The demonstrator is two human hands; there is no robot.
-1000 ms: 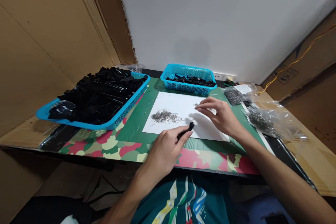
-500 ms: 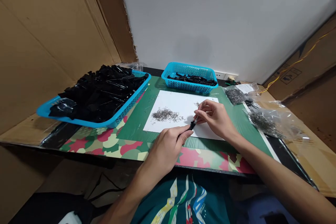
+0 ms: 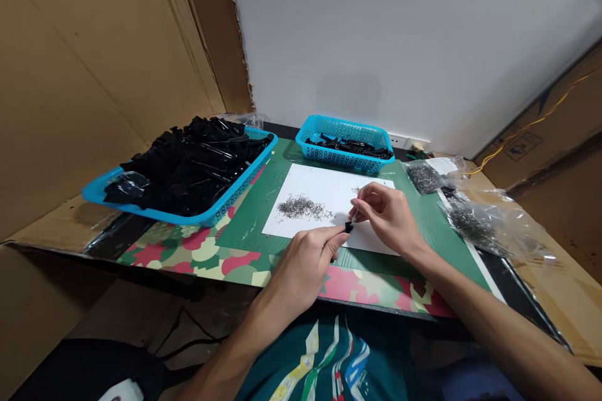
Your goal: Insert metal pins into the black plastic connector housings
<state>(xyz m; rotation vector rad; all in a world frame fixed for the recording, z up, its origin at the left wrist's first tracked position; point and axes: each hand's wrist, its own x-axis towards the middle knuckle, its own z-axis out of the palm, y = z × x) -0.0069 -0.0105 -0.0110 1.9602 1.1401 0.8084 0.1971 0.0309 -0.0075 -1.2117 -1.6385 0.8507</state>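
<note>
My left hand [image 3: 308, 260] is closed round a small black plastic part [image 3: 348, 227], whose end sticks out past the thumb and forefinger. My right hand [image 3: 389, 216] pinches slim metal tweezers [image 3: 355, 215], with their tip down at that black end. Whether the tip grips anything is too small to tell. Both hands are over the near edge of a white sheet [image 3: 310, 175]. On it, left of my fingers, lies a loose pile of tiny wire springs [image 3: 301, 207]. A few more springs [image 3: 355, 190] lie just beyond my right hand.
A large blue basket [image 3: 214, 216] heaped with black parts stands at left. A smaller blue basket [image 3: 345, 160] with black parts is at the back. Clear bags of small metal pieces [image 3: 423, 177] lie at right. Cardboard [image 3: 117, 44] walls the left side.
The view has shifted slightly. The black part is tilted a little differently in my left hand, and the tweezers' tip stays close against its end.
</note>
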